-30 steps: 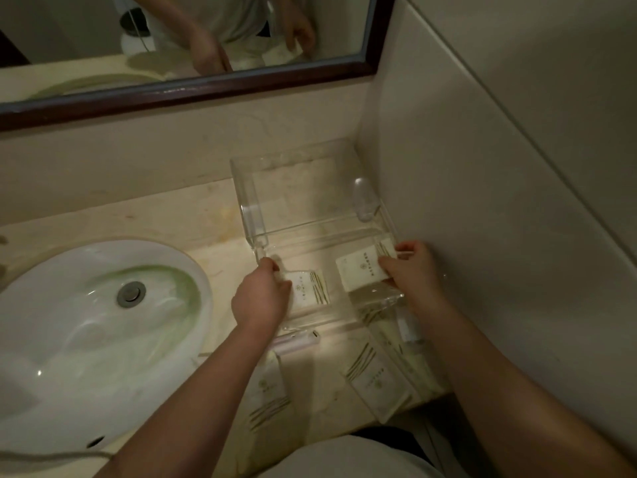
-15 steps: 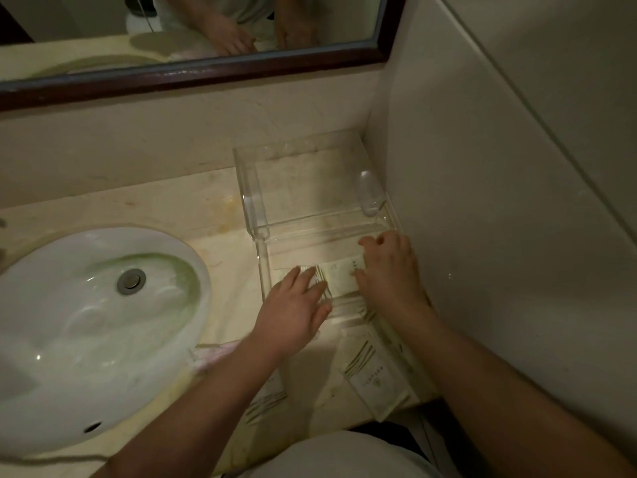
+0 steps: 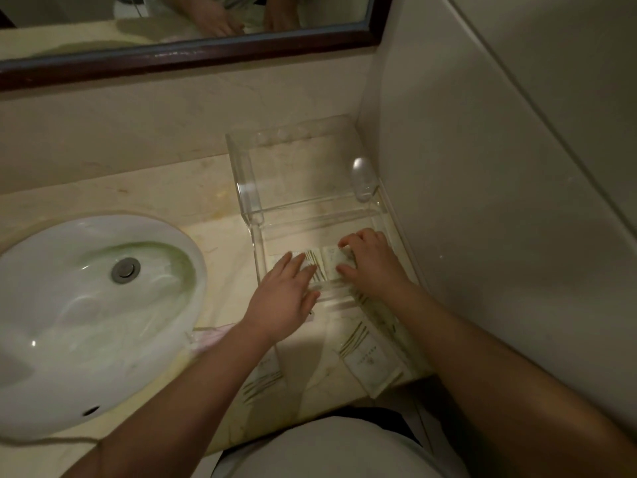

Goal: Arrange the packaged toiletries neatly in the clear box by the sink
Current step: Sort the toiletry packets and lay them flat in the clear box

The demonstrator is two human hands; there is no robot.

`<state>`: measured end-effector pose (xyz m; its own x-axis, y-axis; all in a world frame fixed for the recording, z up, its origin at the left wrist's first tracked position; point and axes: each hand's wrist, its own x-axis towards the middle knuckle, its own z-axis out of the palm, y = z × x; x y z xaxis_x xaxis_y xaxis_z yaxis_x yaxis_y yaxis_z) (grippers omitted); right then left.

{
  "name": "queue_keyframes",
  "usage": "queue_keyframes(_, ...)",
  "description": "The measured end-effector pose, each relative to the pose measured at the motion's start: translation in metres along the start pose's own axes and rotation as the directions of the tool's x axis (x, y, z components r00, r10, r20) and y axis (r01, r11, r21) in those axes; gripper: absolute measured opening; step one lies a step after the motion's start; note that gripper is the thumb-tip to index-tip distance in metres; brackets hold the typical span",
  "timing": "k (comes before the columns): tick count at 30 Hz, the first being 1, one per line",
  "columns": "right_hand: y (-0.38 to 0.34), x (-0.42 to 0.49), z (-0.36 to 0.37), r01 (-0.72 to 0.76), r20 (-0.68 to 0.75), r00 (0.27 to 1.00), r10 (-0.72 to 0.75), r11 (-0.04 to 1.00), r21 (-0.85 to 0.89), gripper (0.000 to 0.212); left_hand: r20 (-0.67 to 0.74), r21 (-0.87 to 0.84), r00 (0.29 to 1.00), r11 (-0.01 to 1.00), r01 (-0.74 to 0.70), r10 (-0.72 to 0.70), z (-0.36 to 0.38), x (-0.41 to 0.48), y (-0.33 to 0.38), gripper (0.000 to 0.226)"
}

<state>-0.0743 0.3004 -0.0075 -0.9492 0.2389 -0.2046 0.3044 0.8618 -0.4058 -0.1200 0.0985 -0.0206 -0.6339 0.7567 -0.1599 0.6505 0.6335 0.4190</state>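
Observation:
A clear acrylic box [image 3: 256,243] stands on the counter in the corner by the right wall, its lid [image 3: 296,167] folded back against the wall. Two white sachets with green stripes lie flat side by side on its floor. My left hand [image 3: 284,298] rests flat, fingers spread, on the left sachet [image 3: 315,267]. My right hand [image 3: 370,265] presses its fingertips on the right sachet [image 3: 332,262]. More striped sachets lie on the counter: one [image 3: 370,360] below my right hand, one [image 3: 263,377] partly under my left forearm.
A white oval sink [image 3: 93,315] with a metal drain [image 3: 125,269] fills the left of the beige counter. A pink-tinted packet [image 3: 210,336] lies at the sink's rim. A dark-framed mirror [image 3: 193,50] hangs above. The tiled wall is close on the right.
Both hands lowered the two sachets into the box and laid them flat. The left hand went from a closed grip to flat, spread fingers. The camera view shifted slightly.

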Motion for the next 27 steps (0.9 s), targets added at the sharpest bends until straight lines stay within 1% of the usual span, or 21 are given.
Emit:
queue_keyframes(2, -0.005, -0.013, 0.001, 0.010, -0.088, 0.996, -0.006, 0.999, 0.046, 0.038, -0.173, -0.138, 0.985, 0.989, -0.046, 0.022, -0.005, -0.012, 0.000, 0.037)
queue_keyframes(3, -0.008, -0.023, 0.000, 0.021, -0.126, 0.992, -0.011, 0.996, 0.086, 0.033, -0.280, -0.203, 0.960, 0.976, -0.073, 0.013, -0.008, -0.022, -0.001, 0.030)
queue_keyframes(4, -0.012, -0.034, -0.001, 0.031, -0.144, 0.989, -0.012, 0.991, 0.127, 0.029, -0.366, -0.251, 0.931, 0.964, -0.085, -0.014, -0.011, -0.033, -0.002, 0.025)
queue_keyframes(5, -0.016, -0.047, -0.002, 0.030, -0.131, 0.991, -0.011, 0.988, 0.150, 0.025, -0.407, -0.296, 0.912, 0.953, -0.072, -0.057, -0.015, -0.045, -0.004, 0.023)
queue_keyframes(6, -0.018, -0.059, -0.004, 0.009, -0.075, 0.997, 0.002, 0.990, 0.143, 0.025, -0.405, -0.341, 0.907, 0.939, -0.038, -0.110, -0.018, -0.057, -0.007, 0.022)
queue_keyframes(7, -0.022, -0.072, -0.004, -0.033, 0.012, 0.999, 0.032, 0.993, 0.111, 0.028, -0.379, -0.371, 0.912, 0.928, 0.008, -0.159, -0.021, -0.070, -0.011, 0.020)
queue_keyframes(9, -0.026, -0.095, 0.000, -0.134, 0.168, 0.977, 0.132, 0.991, 0.001, 0.041, -0.278, -0.364, 0.934, 0.924, 0.114, -0.225, -0.022, -0.092, -0.021, 0.012)
queue_keyframes(10, -0.028, -0.105, 0.005, -0.155, 0.203, 0.965, 0.165, 0.986, -0.064, 0.047, -0.212, -0.335, 0.946, 0.928, 0.164, -0.245, -0.022, -0.101, -0.026, 0.007)
queue_keyframes(12, -0.033, -0.118, 0.017, -0.151, 0.203, 0.961, 0.186, 0.973, -0.176, 0.049, -0.117, -0.271, 0.957, 0.936, 0.225, -0.264, -0.019, -0.113, -0.032, 0.006)
queue_keyframes(13, -0.035, -0.122, 0.022, -0.157, 0.188, 0.963, 0.195, 0.967, -0.201, 0.047, -0.088, -0.233, 0.961, 0.943, 0.237, -0.264, -0.017, -0.118, -0.033, 0.007)
queue_keyframes(16, -0.039, -0.127, 0.032, -0.226, 0.129, 0.959, 0.253, 0.955, -0.191, 0.048, -0.028, -0.084, 0.967, 0.965, 0.250, -0.253, -0.010, -0.127, -0.029, 0.020)
queue_keyframes(18, -0.040, -0.127, 0.035, -0.261, 0.120, 0.951, 0.286, 0.947, -0.190, 0.052, -0.005, -0.006, 0.961, 0.961, 0.275, -0.275, -0.008, -0.132, -0.022, 0.032)
queue_keyframes(21, -0.042, -0.125, 0.037, -0.283, 0.140, 0.940, 0.310, 0.942, -0.180, 0.063, -0.017, 0.025, 0.944, 0.944, 0.330, -0.329, -0.003, -0.136, -0.012, 0.051)
queue_keyframes(23, -0.042, -0.124, 0.037, -0.284, 0.161, 0.936, 0.313, 0.942, -0.181, 0.067, -0.036, 0.004, 0.931, 0.931, 0.364, -0.364, 0.000, -0.137, -0.009, 0.060)
queue_keyframes(25, -0.043, -0.124, 0.035, -0.271, 0.165, 0.937, 0.307, 0.940, -0.208, 0.064, -0.035, 0.001, 0.927, 0.928, 0.373, -0.373, 0.002, -0.135, -0.009, 0.068)
queue_keyframes(27, -0.044, -0.125, 0.032, -0.244, 0.167, 0.942, 0.292, 0.935, -0.257, 0.058, -0.023, 0.043, 0.933, 0.932, 0.360, -0.360, 0.002, -0.132, -0.011, 0.070)
